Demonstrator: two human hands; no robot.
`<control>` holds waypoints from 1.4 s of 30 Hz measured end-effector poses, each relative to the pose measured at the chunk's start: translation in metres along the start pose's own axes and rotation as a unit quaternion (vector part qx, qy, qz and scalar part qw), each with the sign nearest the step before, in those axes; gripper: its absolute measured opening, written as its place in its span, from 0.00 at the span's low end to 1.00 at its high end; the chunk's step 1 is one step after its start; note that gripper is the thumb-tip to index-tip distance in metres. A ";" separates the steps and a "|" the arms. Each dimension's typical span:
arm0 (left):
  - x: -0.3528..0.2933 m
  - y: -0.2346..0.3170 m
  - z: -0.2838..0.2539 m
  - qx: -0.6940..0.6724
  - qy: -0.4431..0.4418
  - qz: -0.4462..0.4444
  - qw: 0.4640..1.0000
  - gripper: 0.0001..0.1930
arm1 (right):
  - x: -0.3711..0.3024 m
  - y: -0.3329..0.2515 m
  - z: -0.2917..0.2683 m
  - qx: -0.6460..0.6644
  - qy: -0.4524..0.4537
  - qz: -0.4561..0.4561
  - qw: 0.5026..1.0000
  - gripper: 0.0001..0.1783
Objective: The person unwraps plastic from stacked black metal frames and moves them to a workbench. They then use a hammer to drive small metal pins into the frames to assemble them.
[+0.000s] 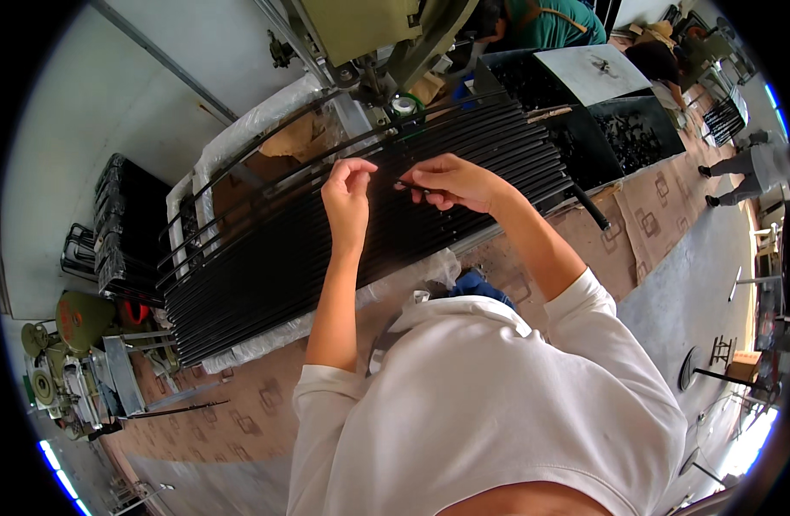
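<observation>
Long black curved rods (309,249) lie side by side in a dense stack on a bench. Both my hands hover over the stack's upper middle. My left hand (348,193) pinches something very small between thumb and fingers; I cannot tell what it is. My right hand (451,182) holds a short thin black piece (410,186) whose tip points left toward my left hand. The two hands are a few centimetres apart. My white short-sleeved shirt fills the lower middle of the view.
An olive-green machine (369,30) stands just behind the rods. Black bins of small dark parts (623,129) sit at the right. Stacked black crates (124,228) stand at the left. A person in a green top (545,26) works behind the bins; others stand far right.
</observation>
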State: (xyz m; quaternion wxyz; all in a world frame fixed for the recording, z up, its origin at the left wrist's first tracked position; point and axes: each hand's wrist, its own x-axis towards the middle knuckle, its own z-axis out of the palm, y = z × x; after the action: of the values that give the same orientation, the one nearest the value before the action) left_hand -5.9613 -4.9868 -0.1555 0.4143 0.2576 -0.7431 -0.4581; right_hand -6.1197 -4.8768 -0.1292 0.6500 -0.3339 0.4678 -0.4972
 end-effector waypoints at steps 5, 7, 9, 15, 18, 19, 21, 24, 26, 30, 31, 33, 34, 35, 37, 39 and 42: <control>0.023 0.000 -0.006 0.003 -0.028 0.063 0.998 0.07 | 0.012 0.005 -0.004 0.095 0.033 0.007 0.995 0.10; 0.035 -0.006 -0.017 0.134 0.017 0.122 0.983 0.14 | 0.024 -0.003 -0.003 -0.003 0.220 -0.070 0.973 0.08; 0.036 -0.030 -0.041 0.314 0.031 0.125 0.941 0.13 | 0.042 -0.002 -0.012 -0.053 0.289 -0.119 0.948 0.07; 0.023 -0.047 -0.053 0.366 0.070 0.042 0.927 0.12 | 0.058 0.001 -0.021 -0.067 0.333 -0.108 0.935 0.07; 0.022 -0.049 -0.052 0.362 0.076 0.040 0.928 0.13 | 0.060 0.001 -0.019 -0.031 0.318 -0.107 0.941 0.08; 0.022 -0.049 -0.053 0.361 0.076 0.037 0.929 0.14 | 0.059 0.000 -0.018 -0.034 0.316 -0.108 0.942 0.08; 0.021 -0.051 -0.052 0.362 0.079 0.044 0.928 0.14 | 0.056 -0.001 -0.016 -0.039 0.311 -0.108 0.943 0.08; 0.021 -0.053 -0.053 0.370 0.092 0.050 0.923 0.14 | 0.057 -0.003 -0.014 -0.030 0.314 -0.103 0.943 0.07; 0.021 -0.054 -0.054 0.388 0.106 0.052 0.914 0.15 | 0.057 -0.003 -0.015 -0.022 0.316 -0.101 0.943 0.07; 0.023 -0.058 -0.055 0.392 0.115 0.035 0.912 0.12 | 0.056 -0.002 -0.020 -0.026 0.322 -0.089 0.942 0.07; 0.024 -0.058 -0.055 0.384 0.121 0.030 0.915 0.11 | 0.058 -0.001 -0.022 -0.041 0.329 -0.089 0.939 0.07; 0.024 -0.069 -0.060 0.371 0.126 0.059 0.918 0.08 | 0.066 0.002 -0.025 -0.069 0.344 -0.078 0.933 0.07; 0.024 -0.071 -0.059 0.378 0.126 0.043 0.916 0.07 | 0.067 0.001 -0.028 -0.061 0.346 -0.070 0.934 0.07; 0.026 -0.071 -0.057 0.383 0.126 0.027 0.915 0.06 | 0.068 -0.001 -0.032 -0.054 0.349 -0.063 0.933 0.07; 0.027 -0.069 -0.059 0.401 0.092 0.003 0.912 0.04 | 0.066 0.005 -0.041 -0.044 0.363 -0.096 0.926 0.10; 0.024 -0.071 -0.060 0.441 0.108 0.015 0.891 0.05 | 0.067 0.011 -0.042 -0.047 0.376 -0.112 0.919 0.12; 0.023 -0.071 -0.062 0.394 0.113 -0.007 0.912 0.05 | 0.069 0.012 -0.043 -0.060 0.399 -0.093 0.910 0.12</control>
State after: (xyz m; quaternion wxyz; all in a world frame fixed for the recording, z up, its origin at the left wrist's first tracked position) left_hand -5.9205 -5.0650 -0.1960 0.3573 0.4552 -0.8096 -0.0984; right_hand -6.1514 -4.9382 -0.1731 0.3394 -0.1880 0.6839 -0.6179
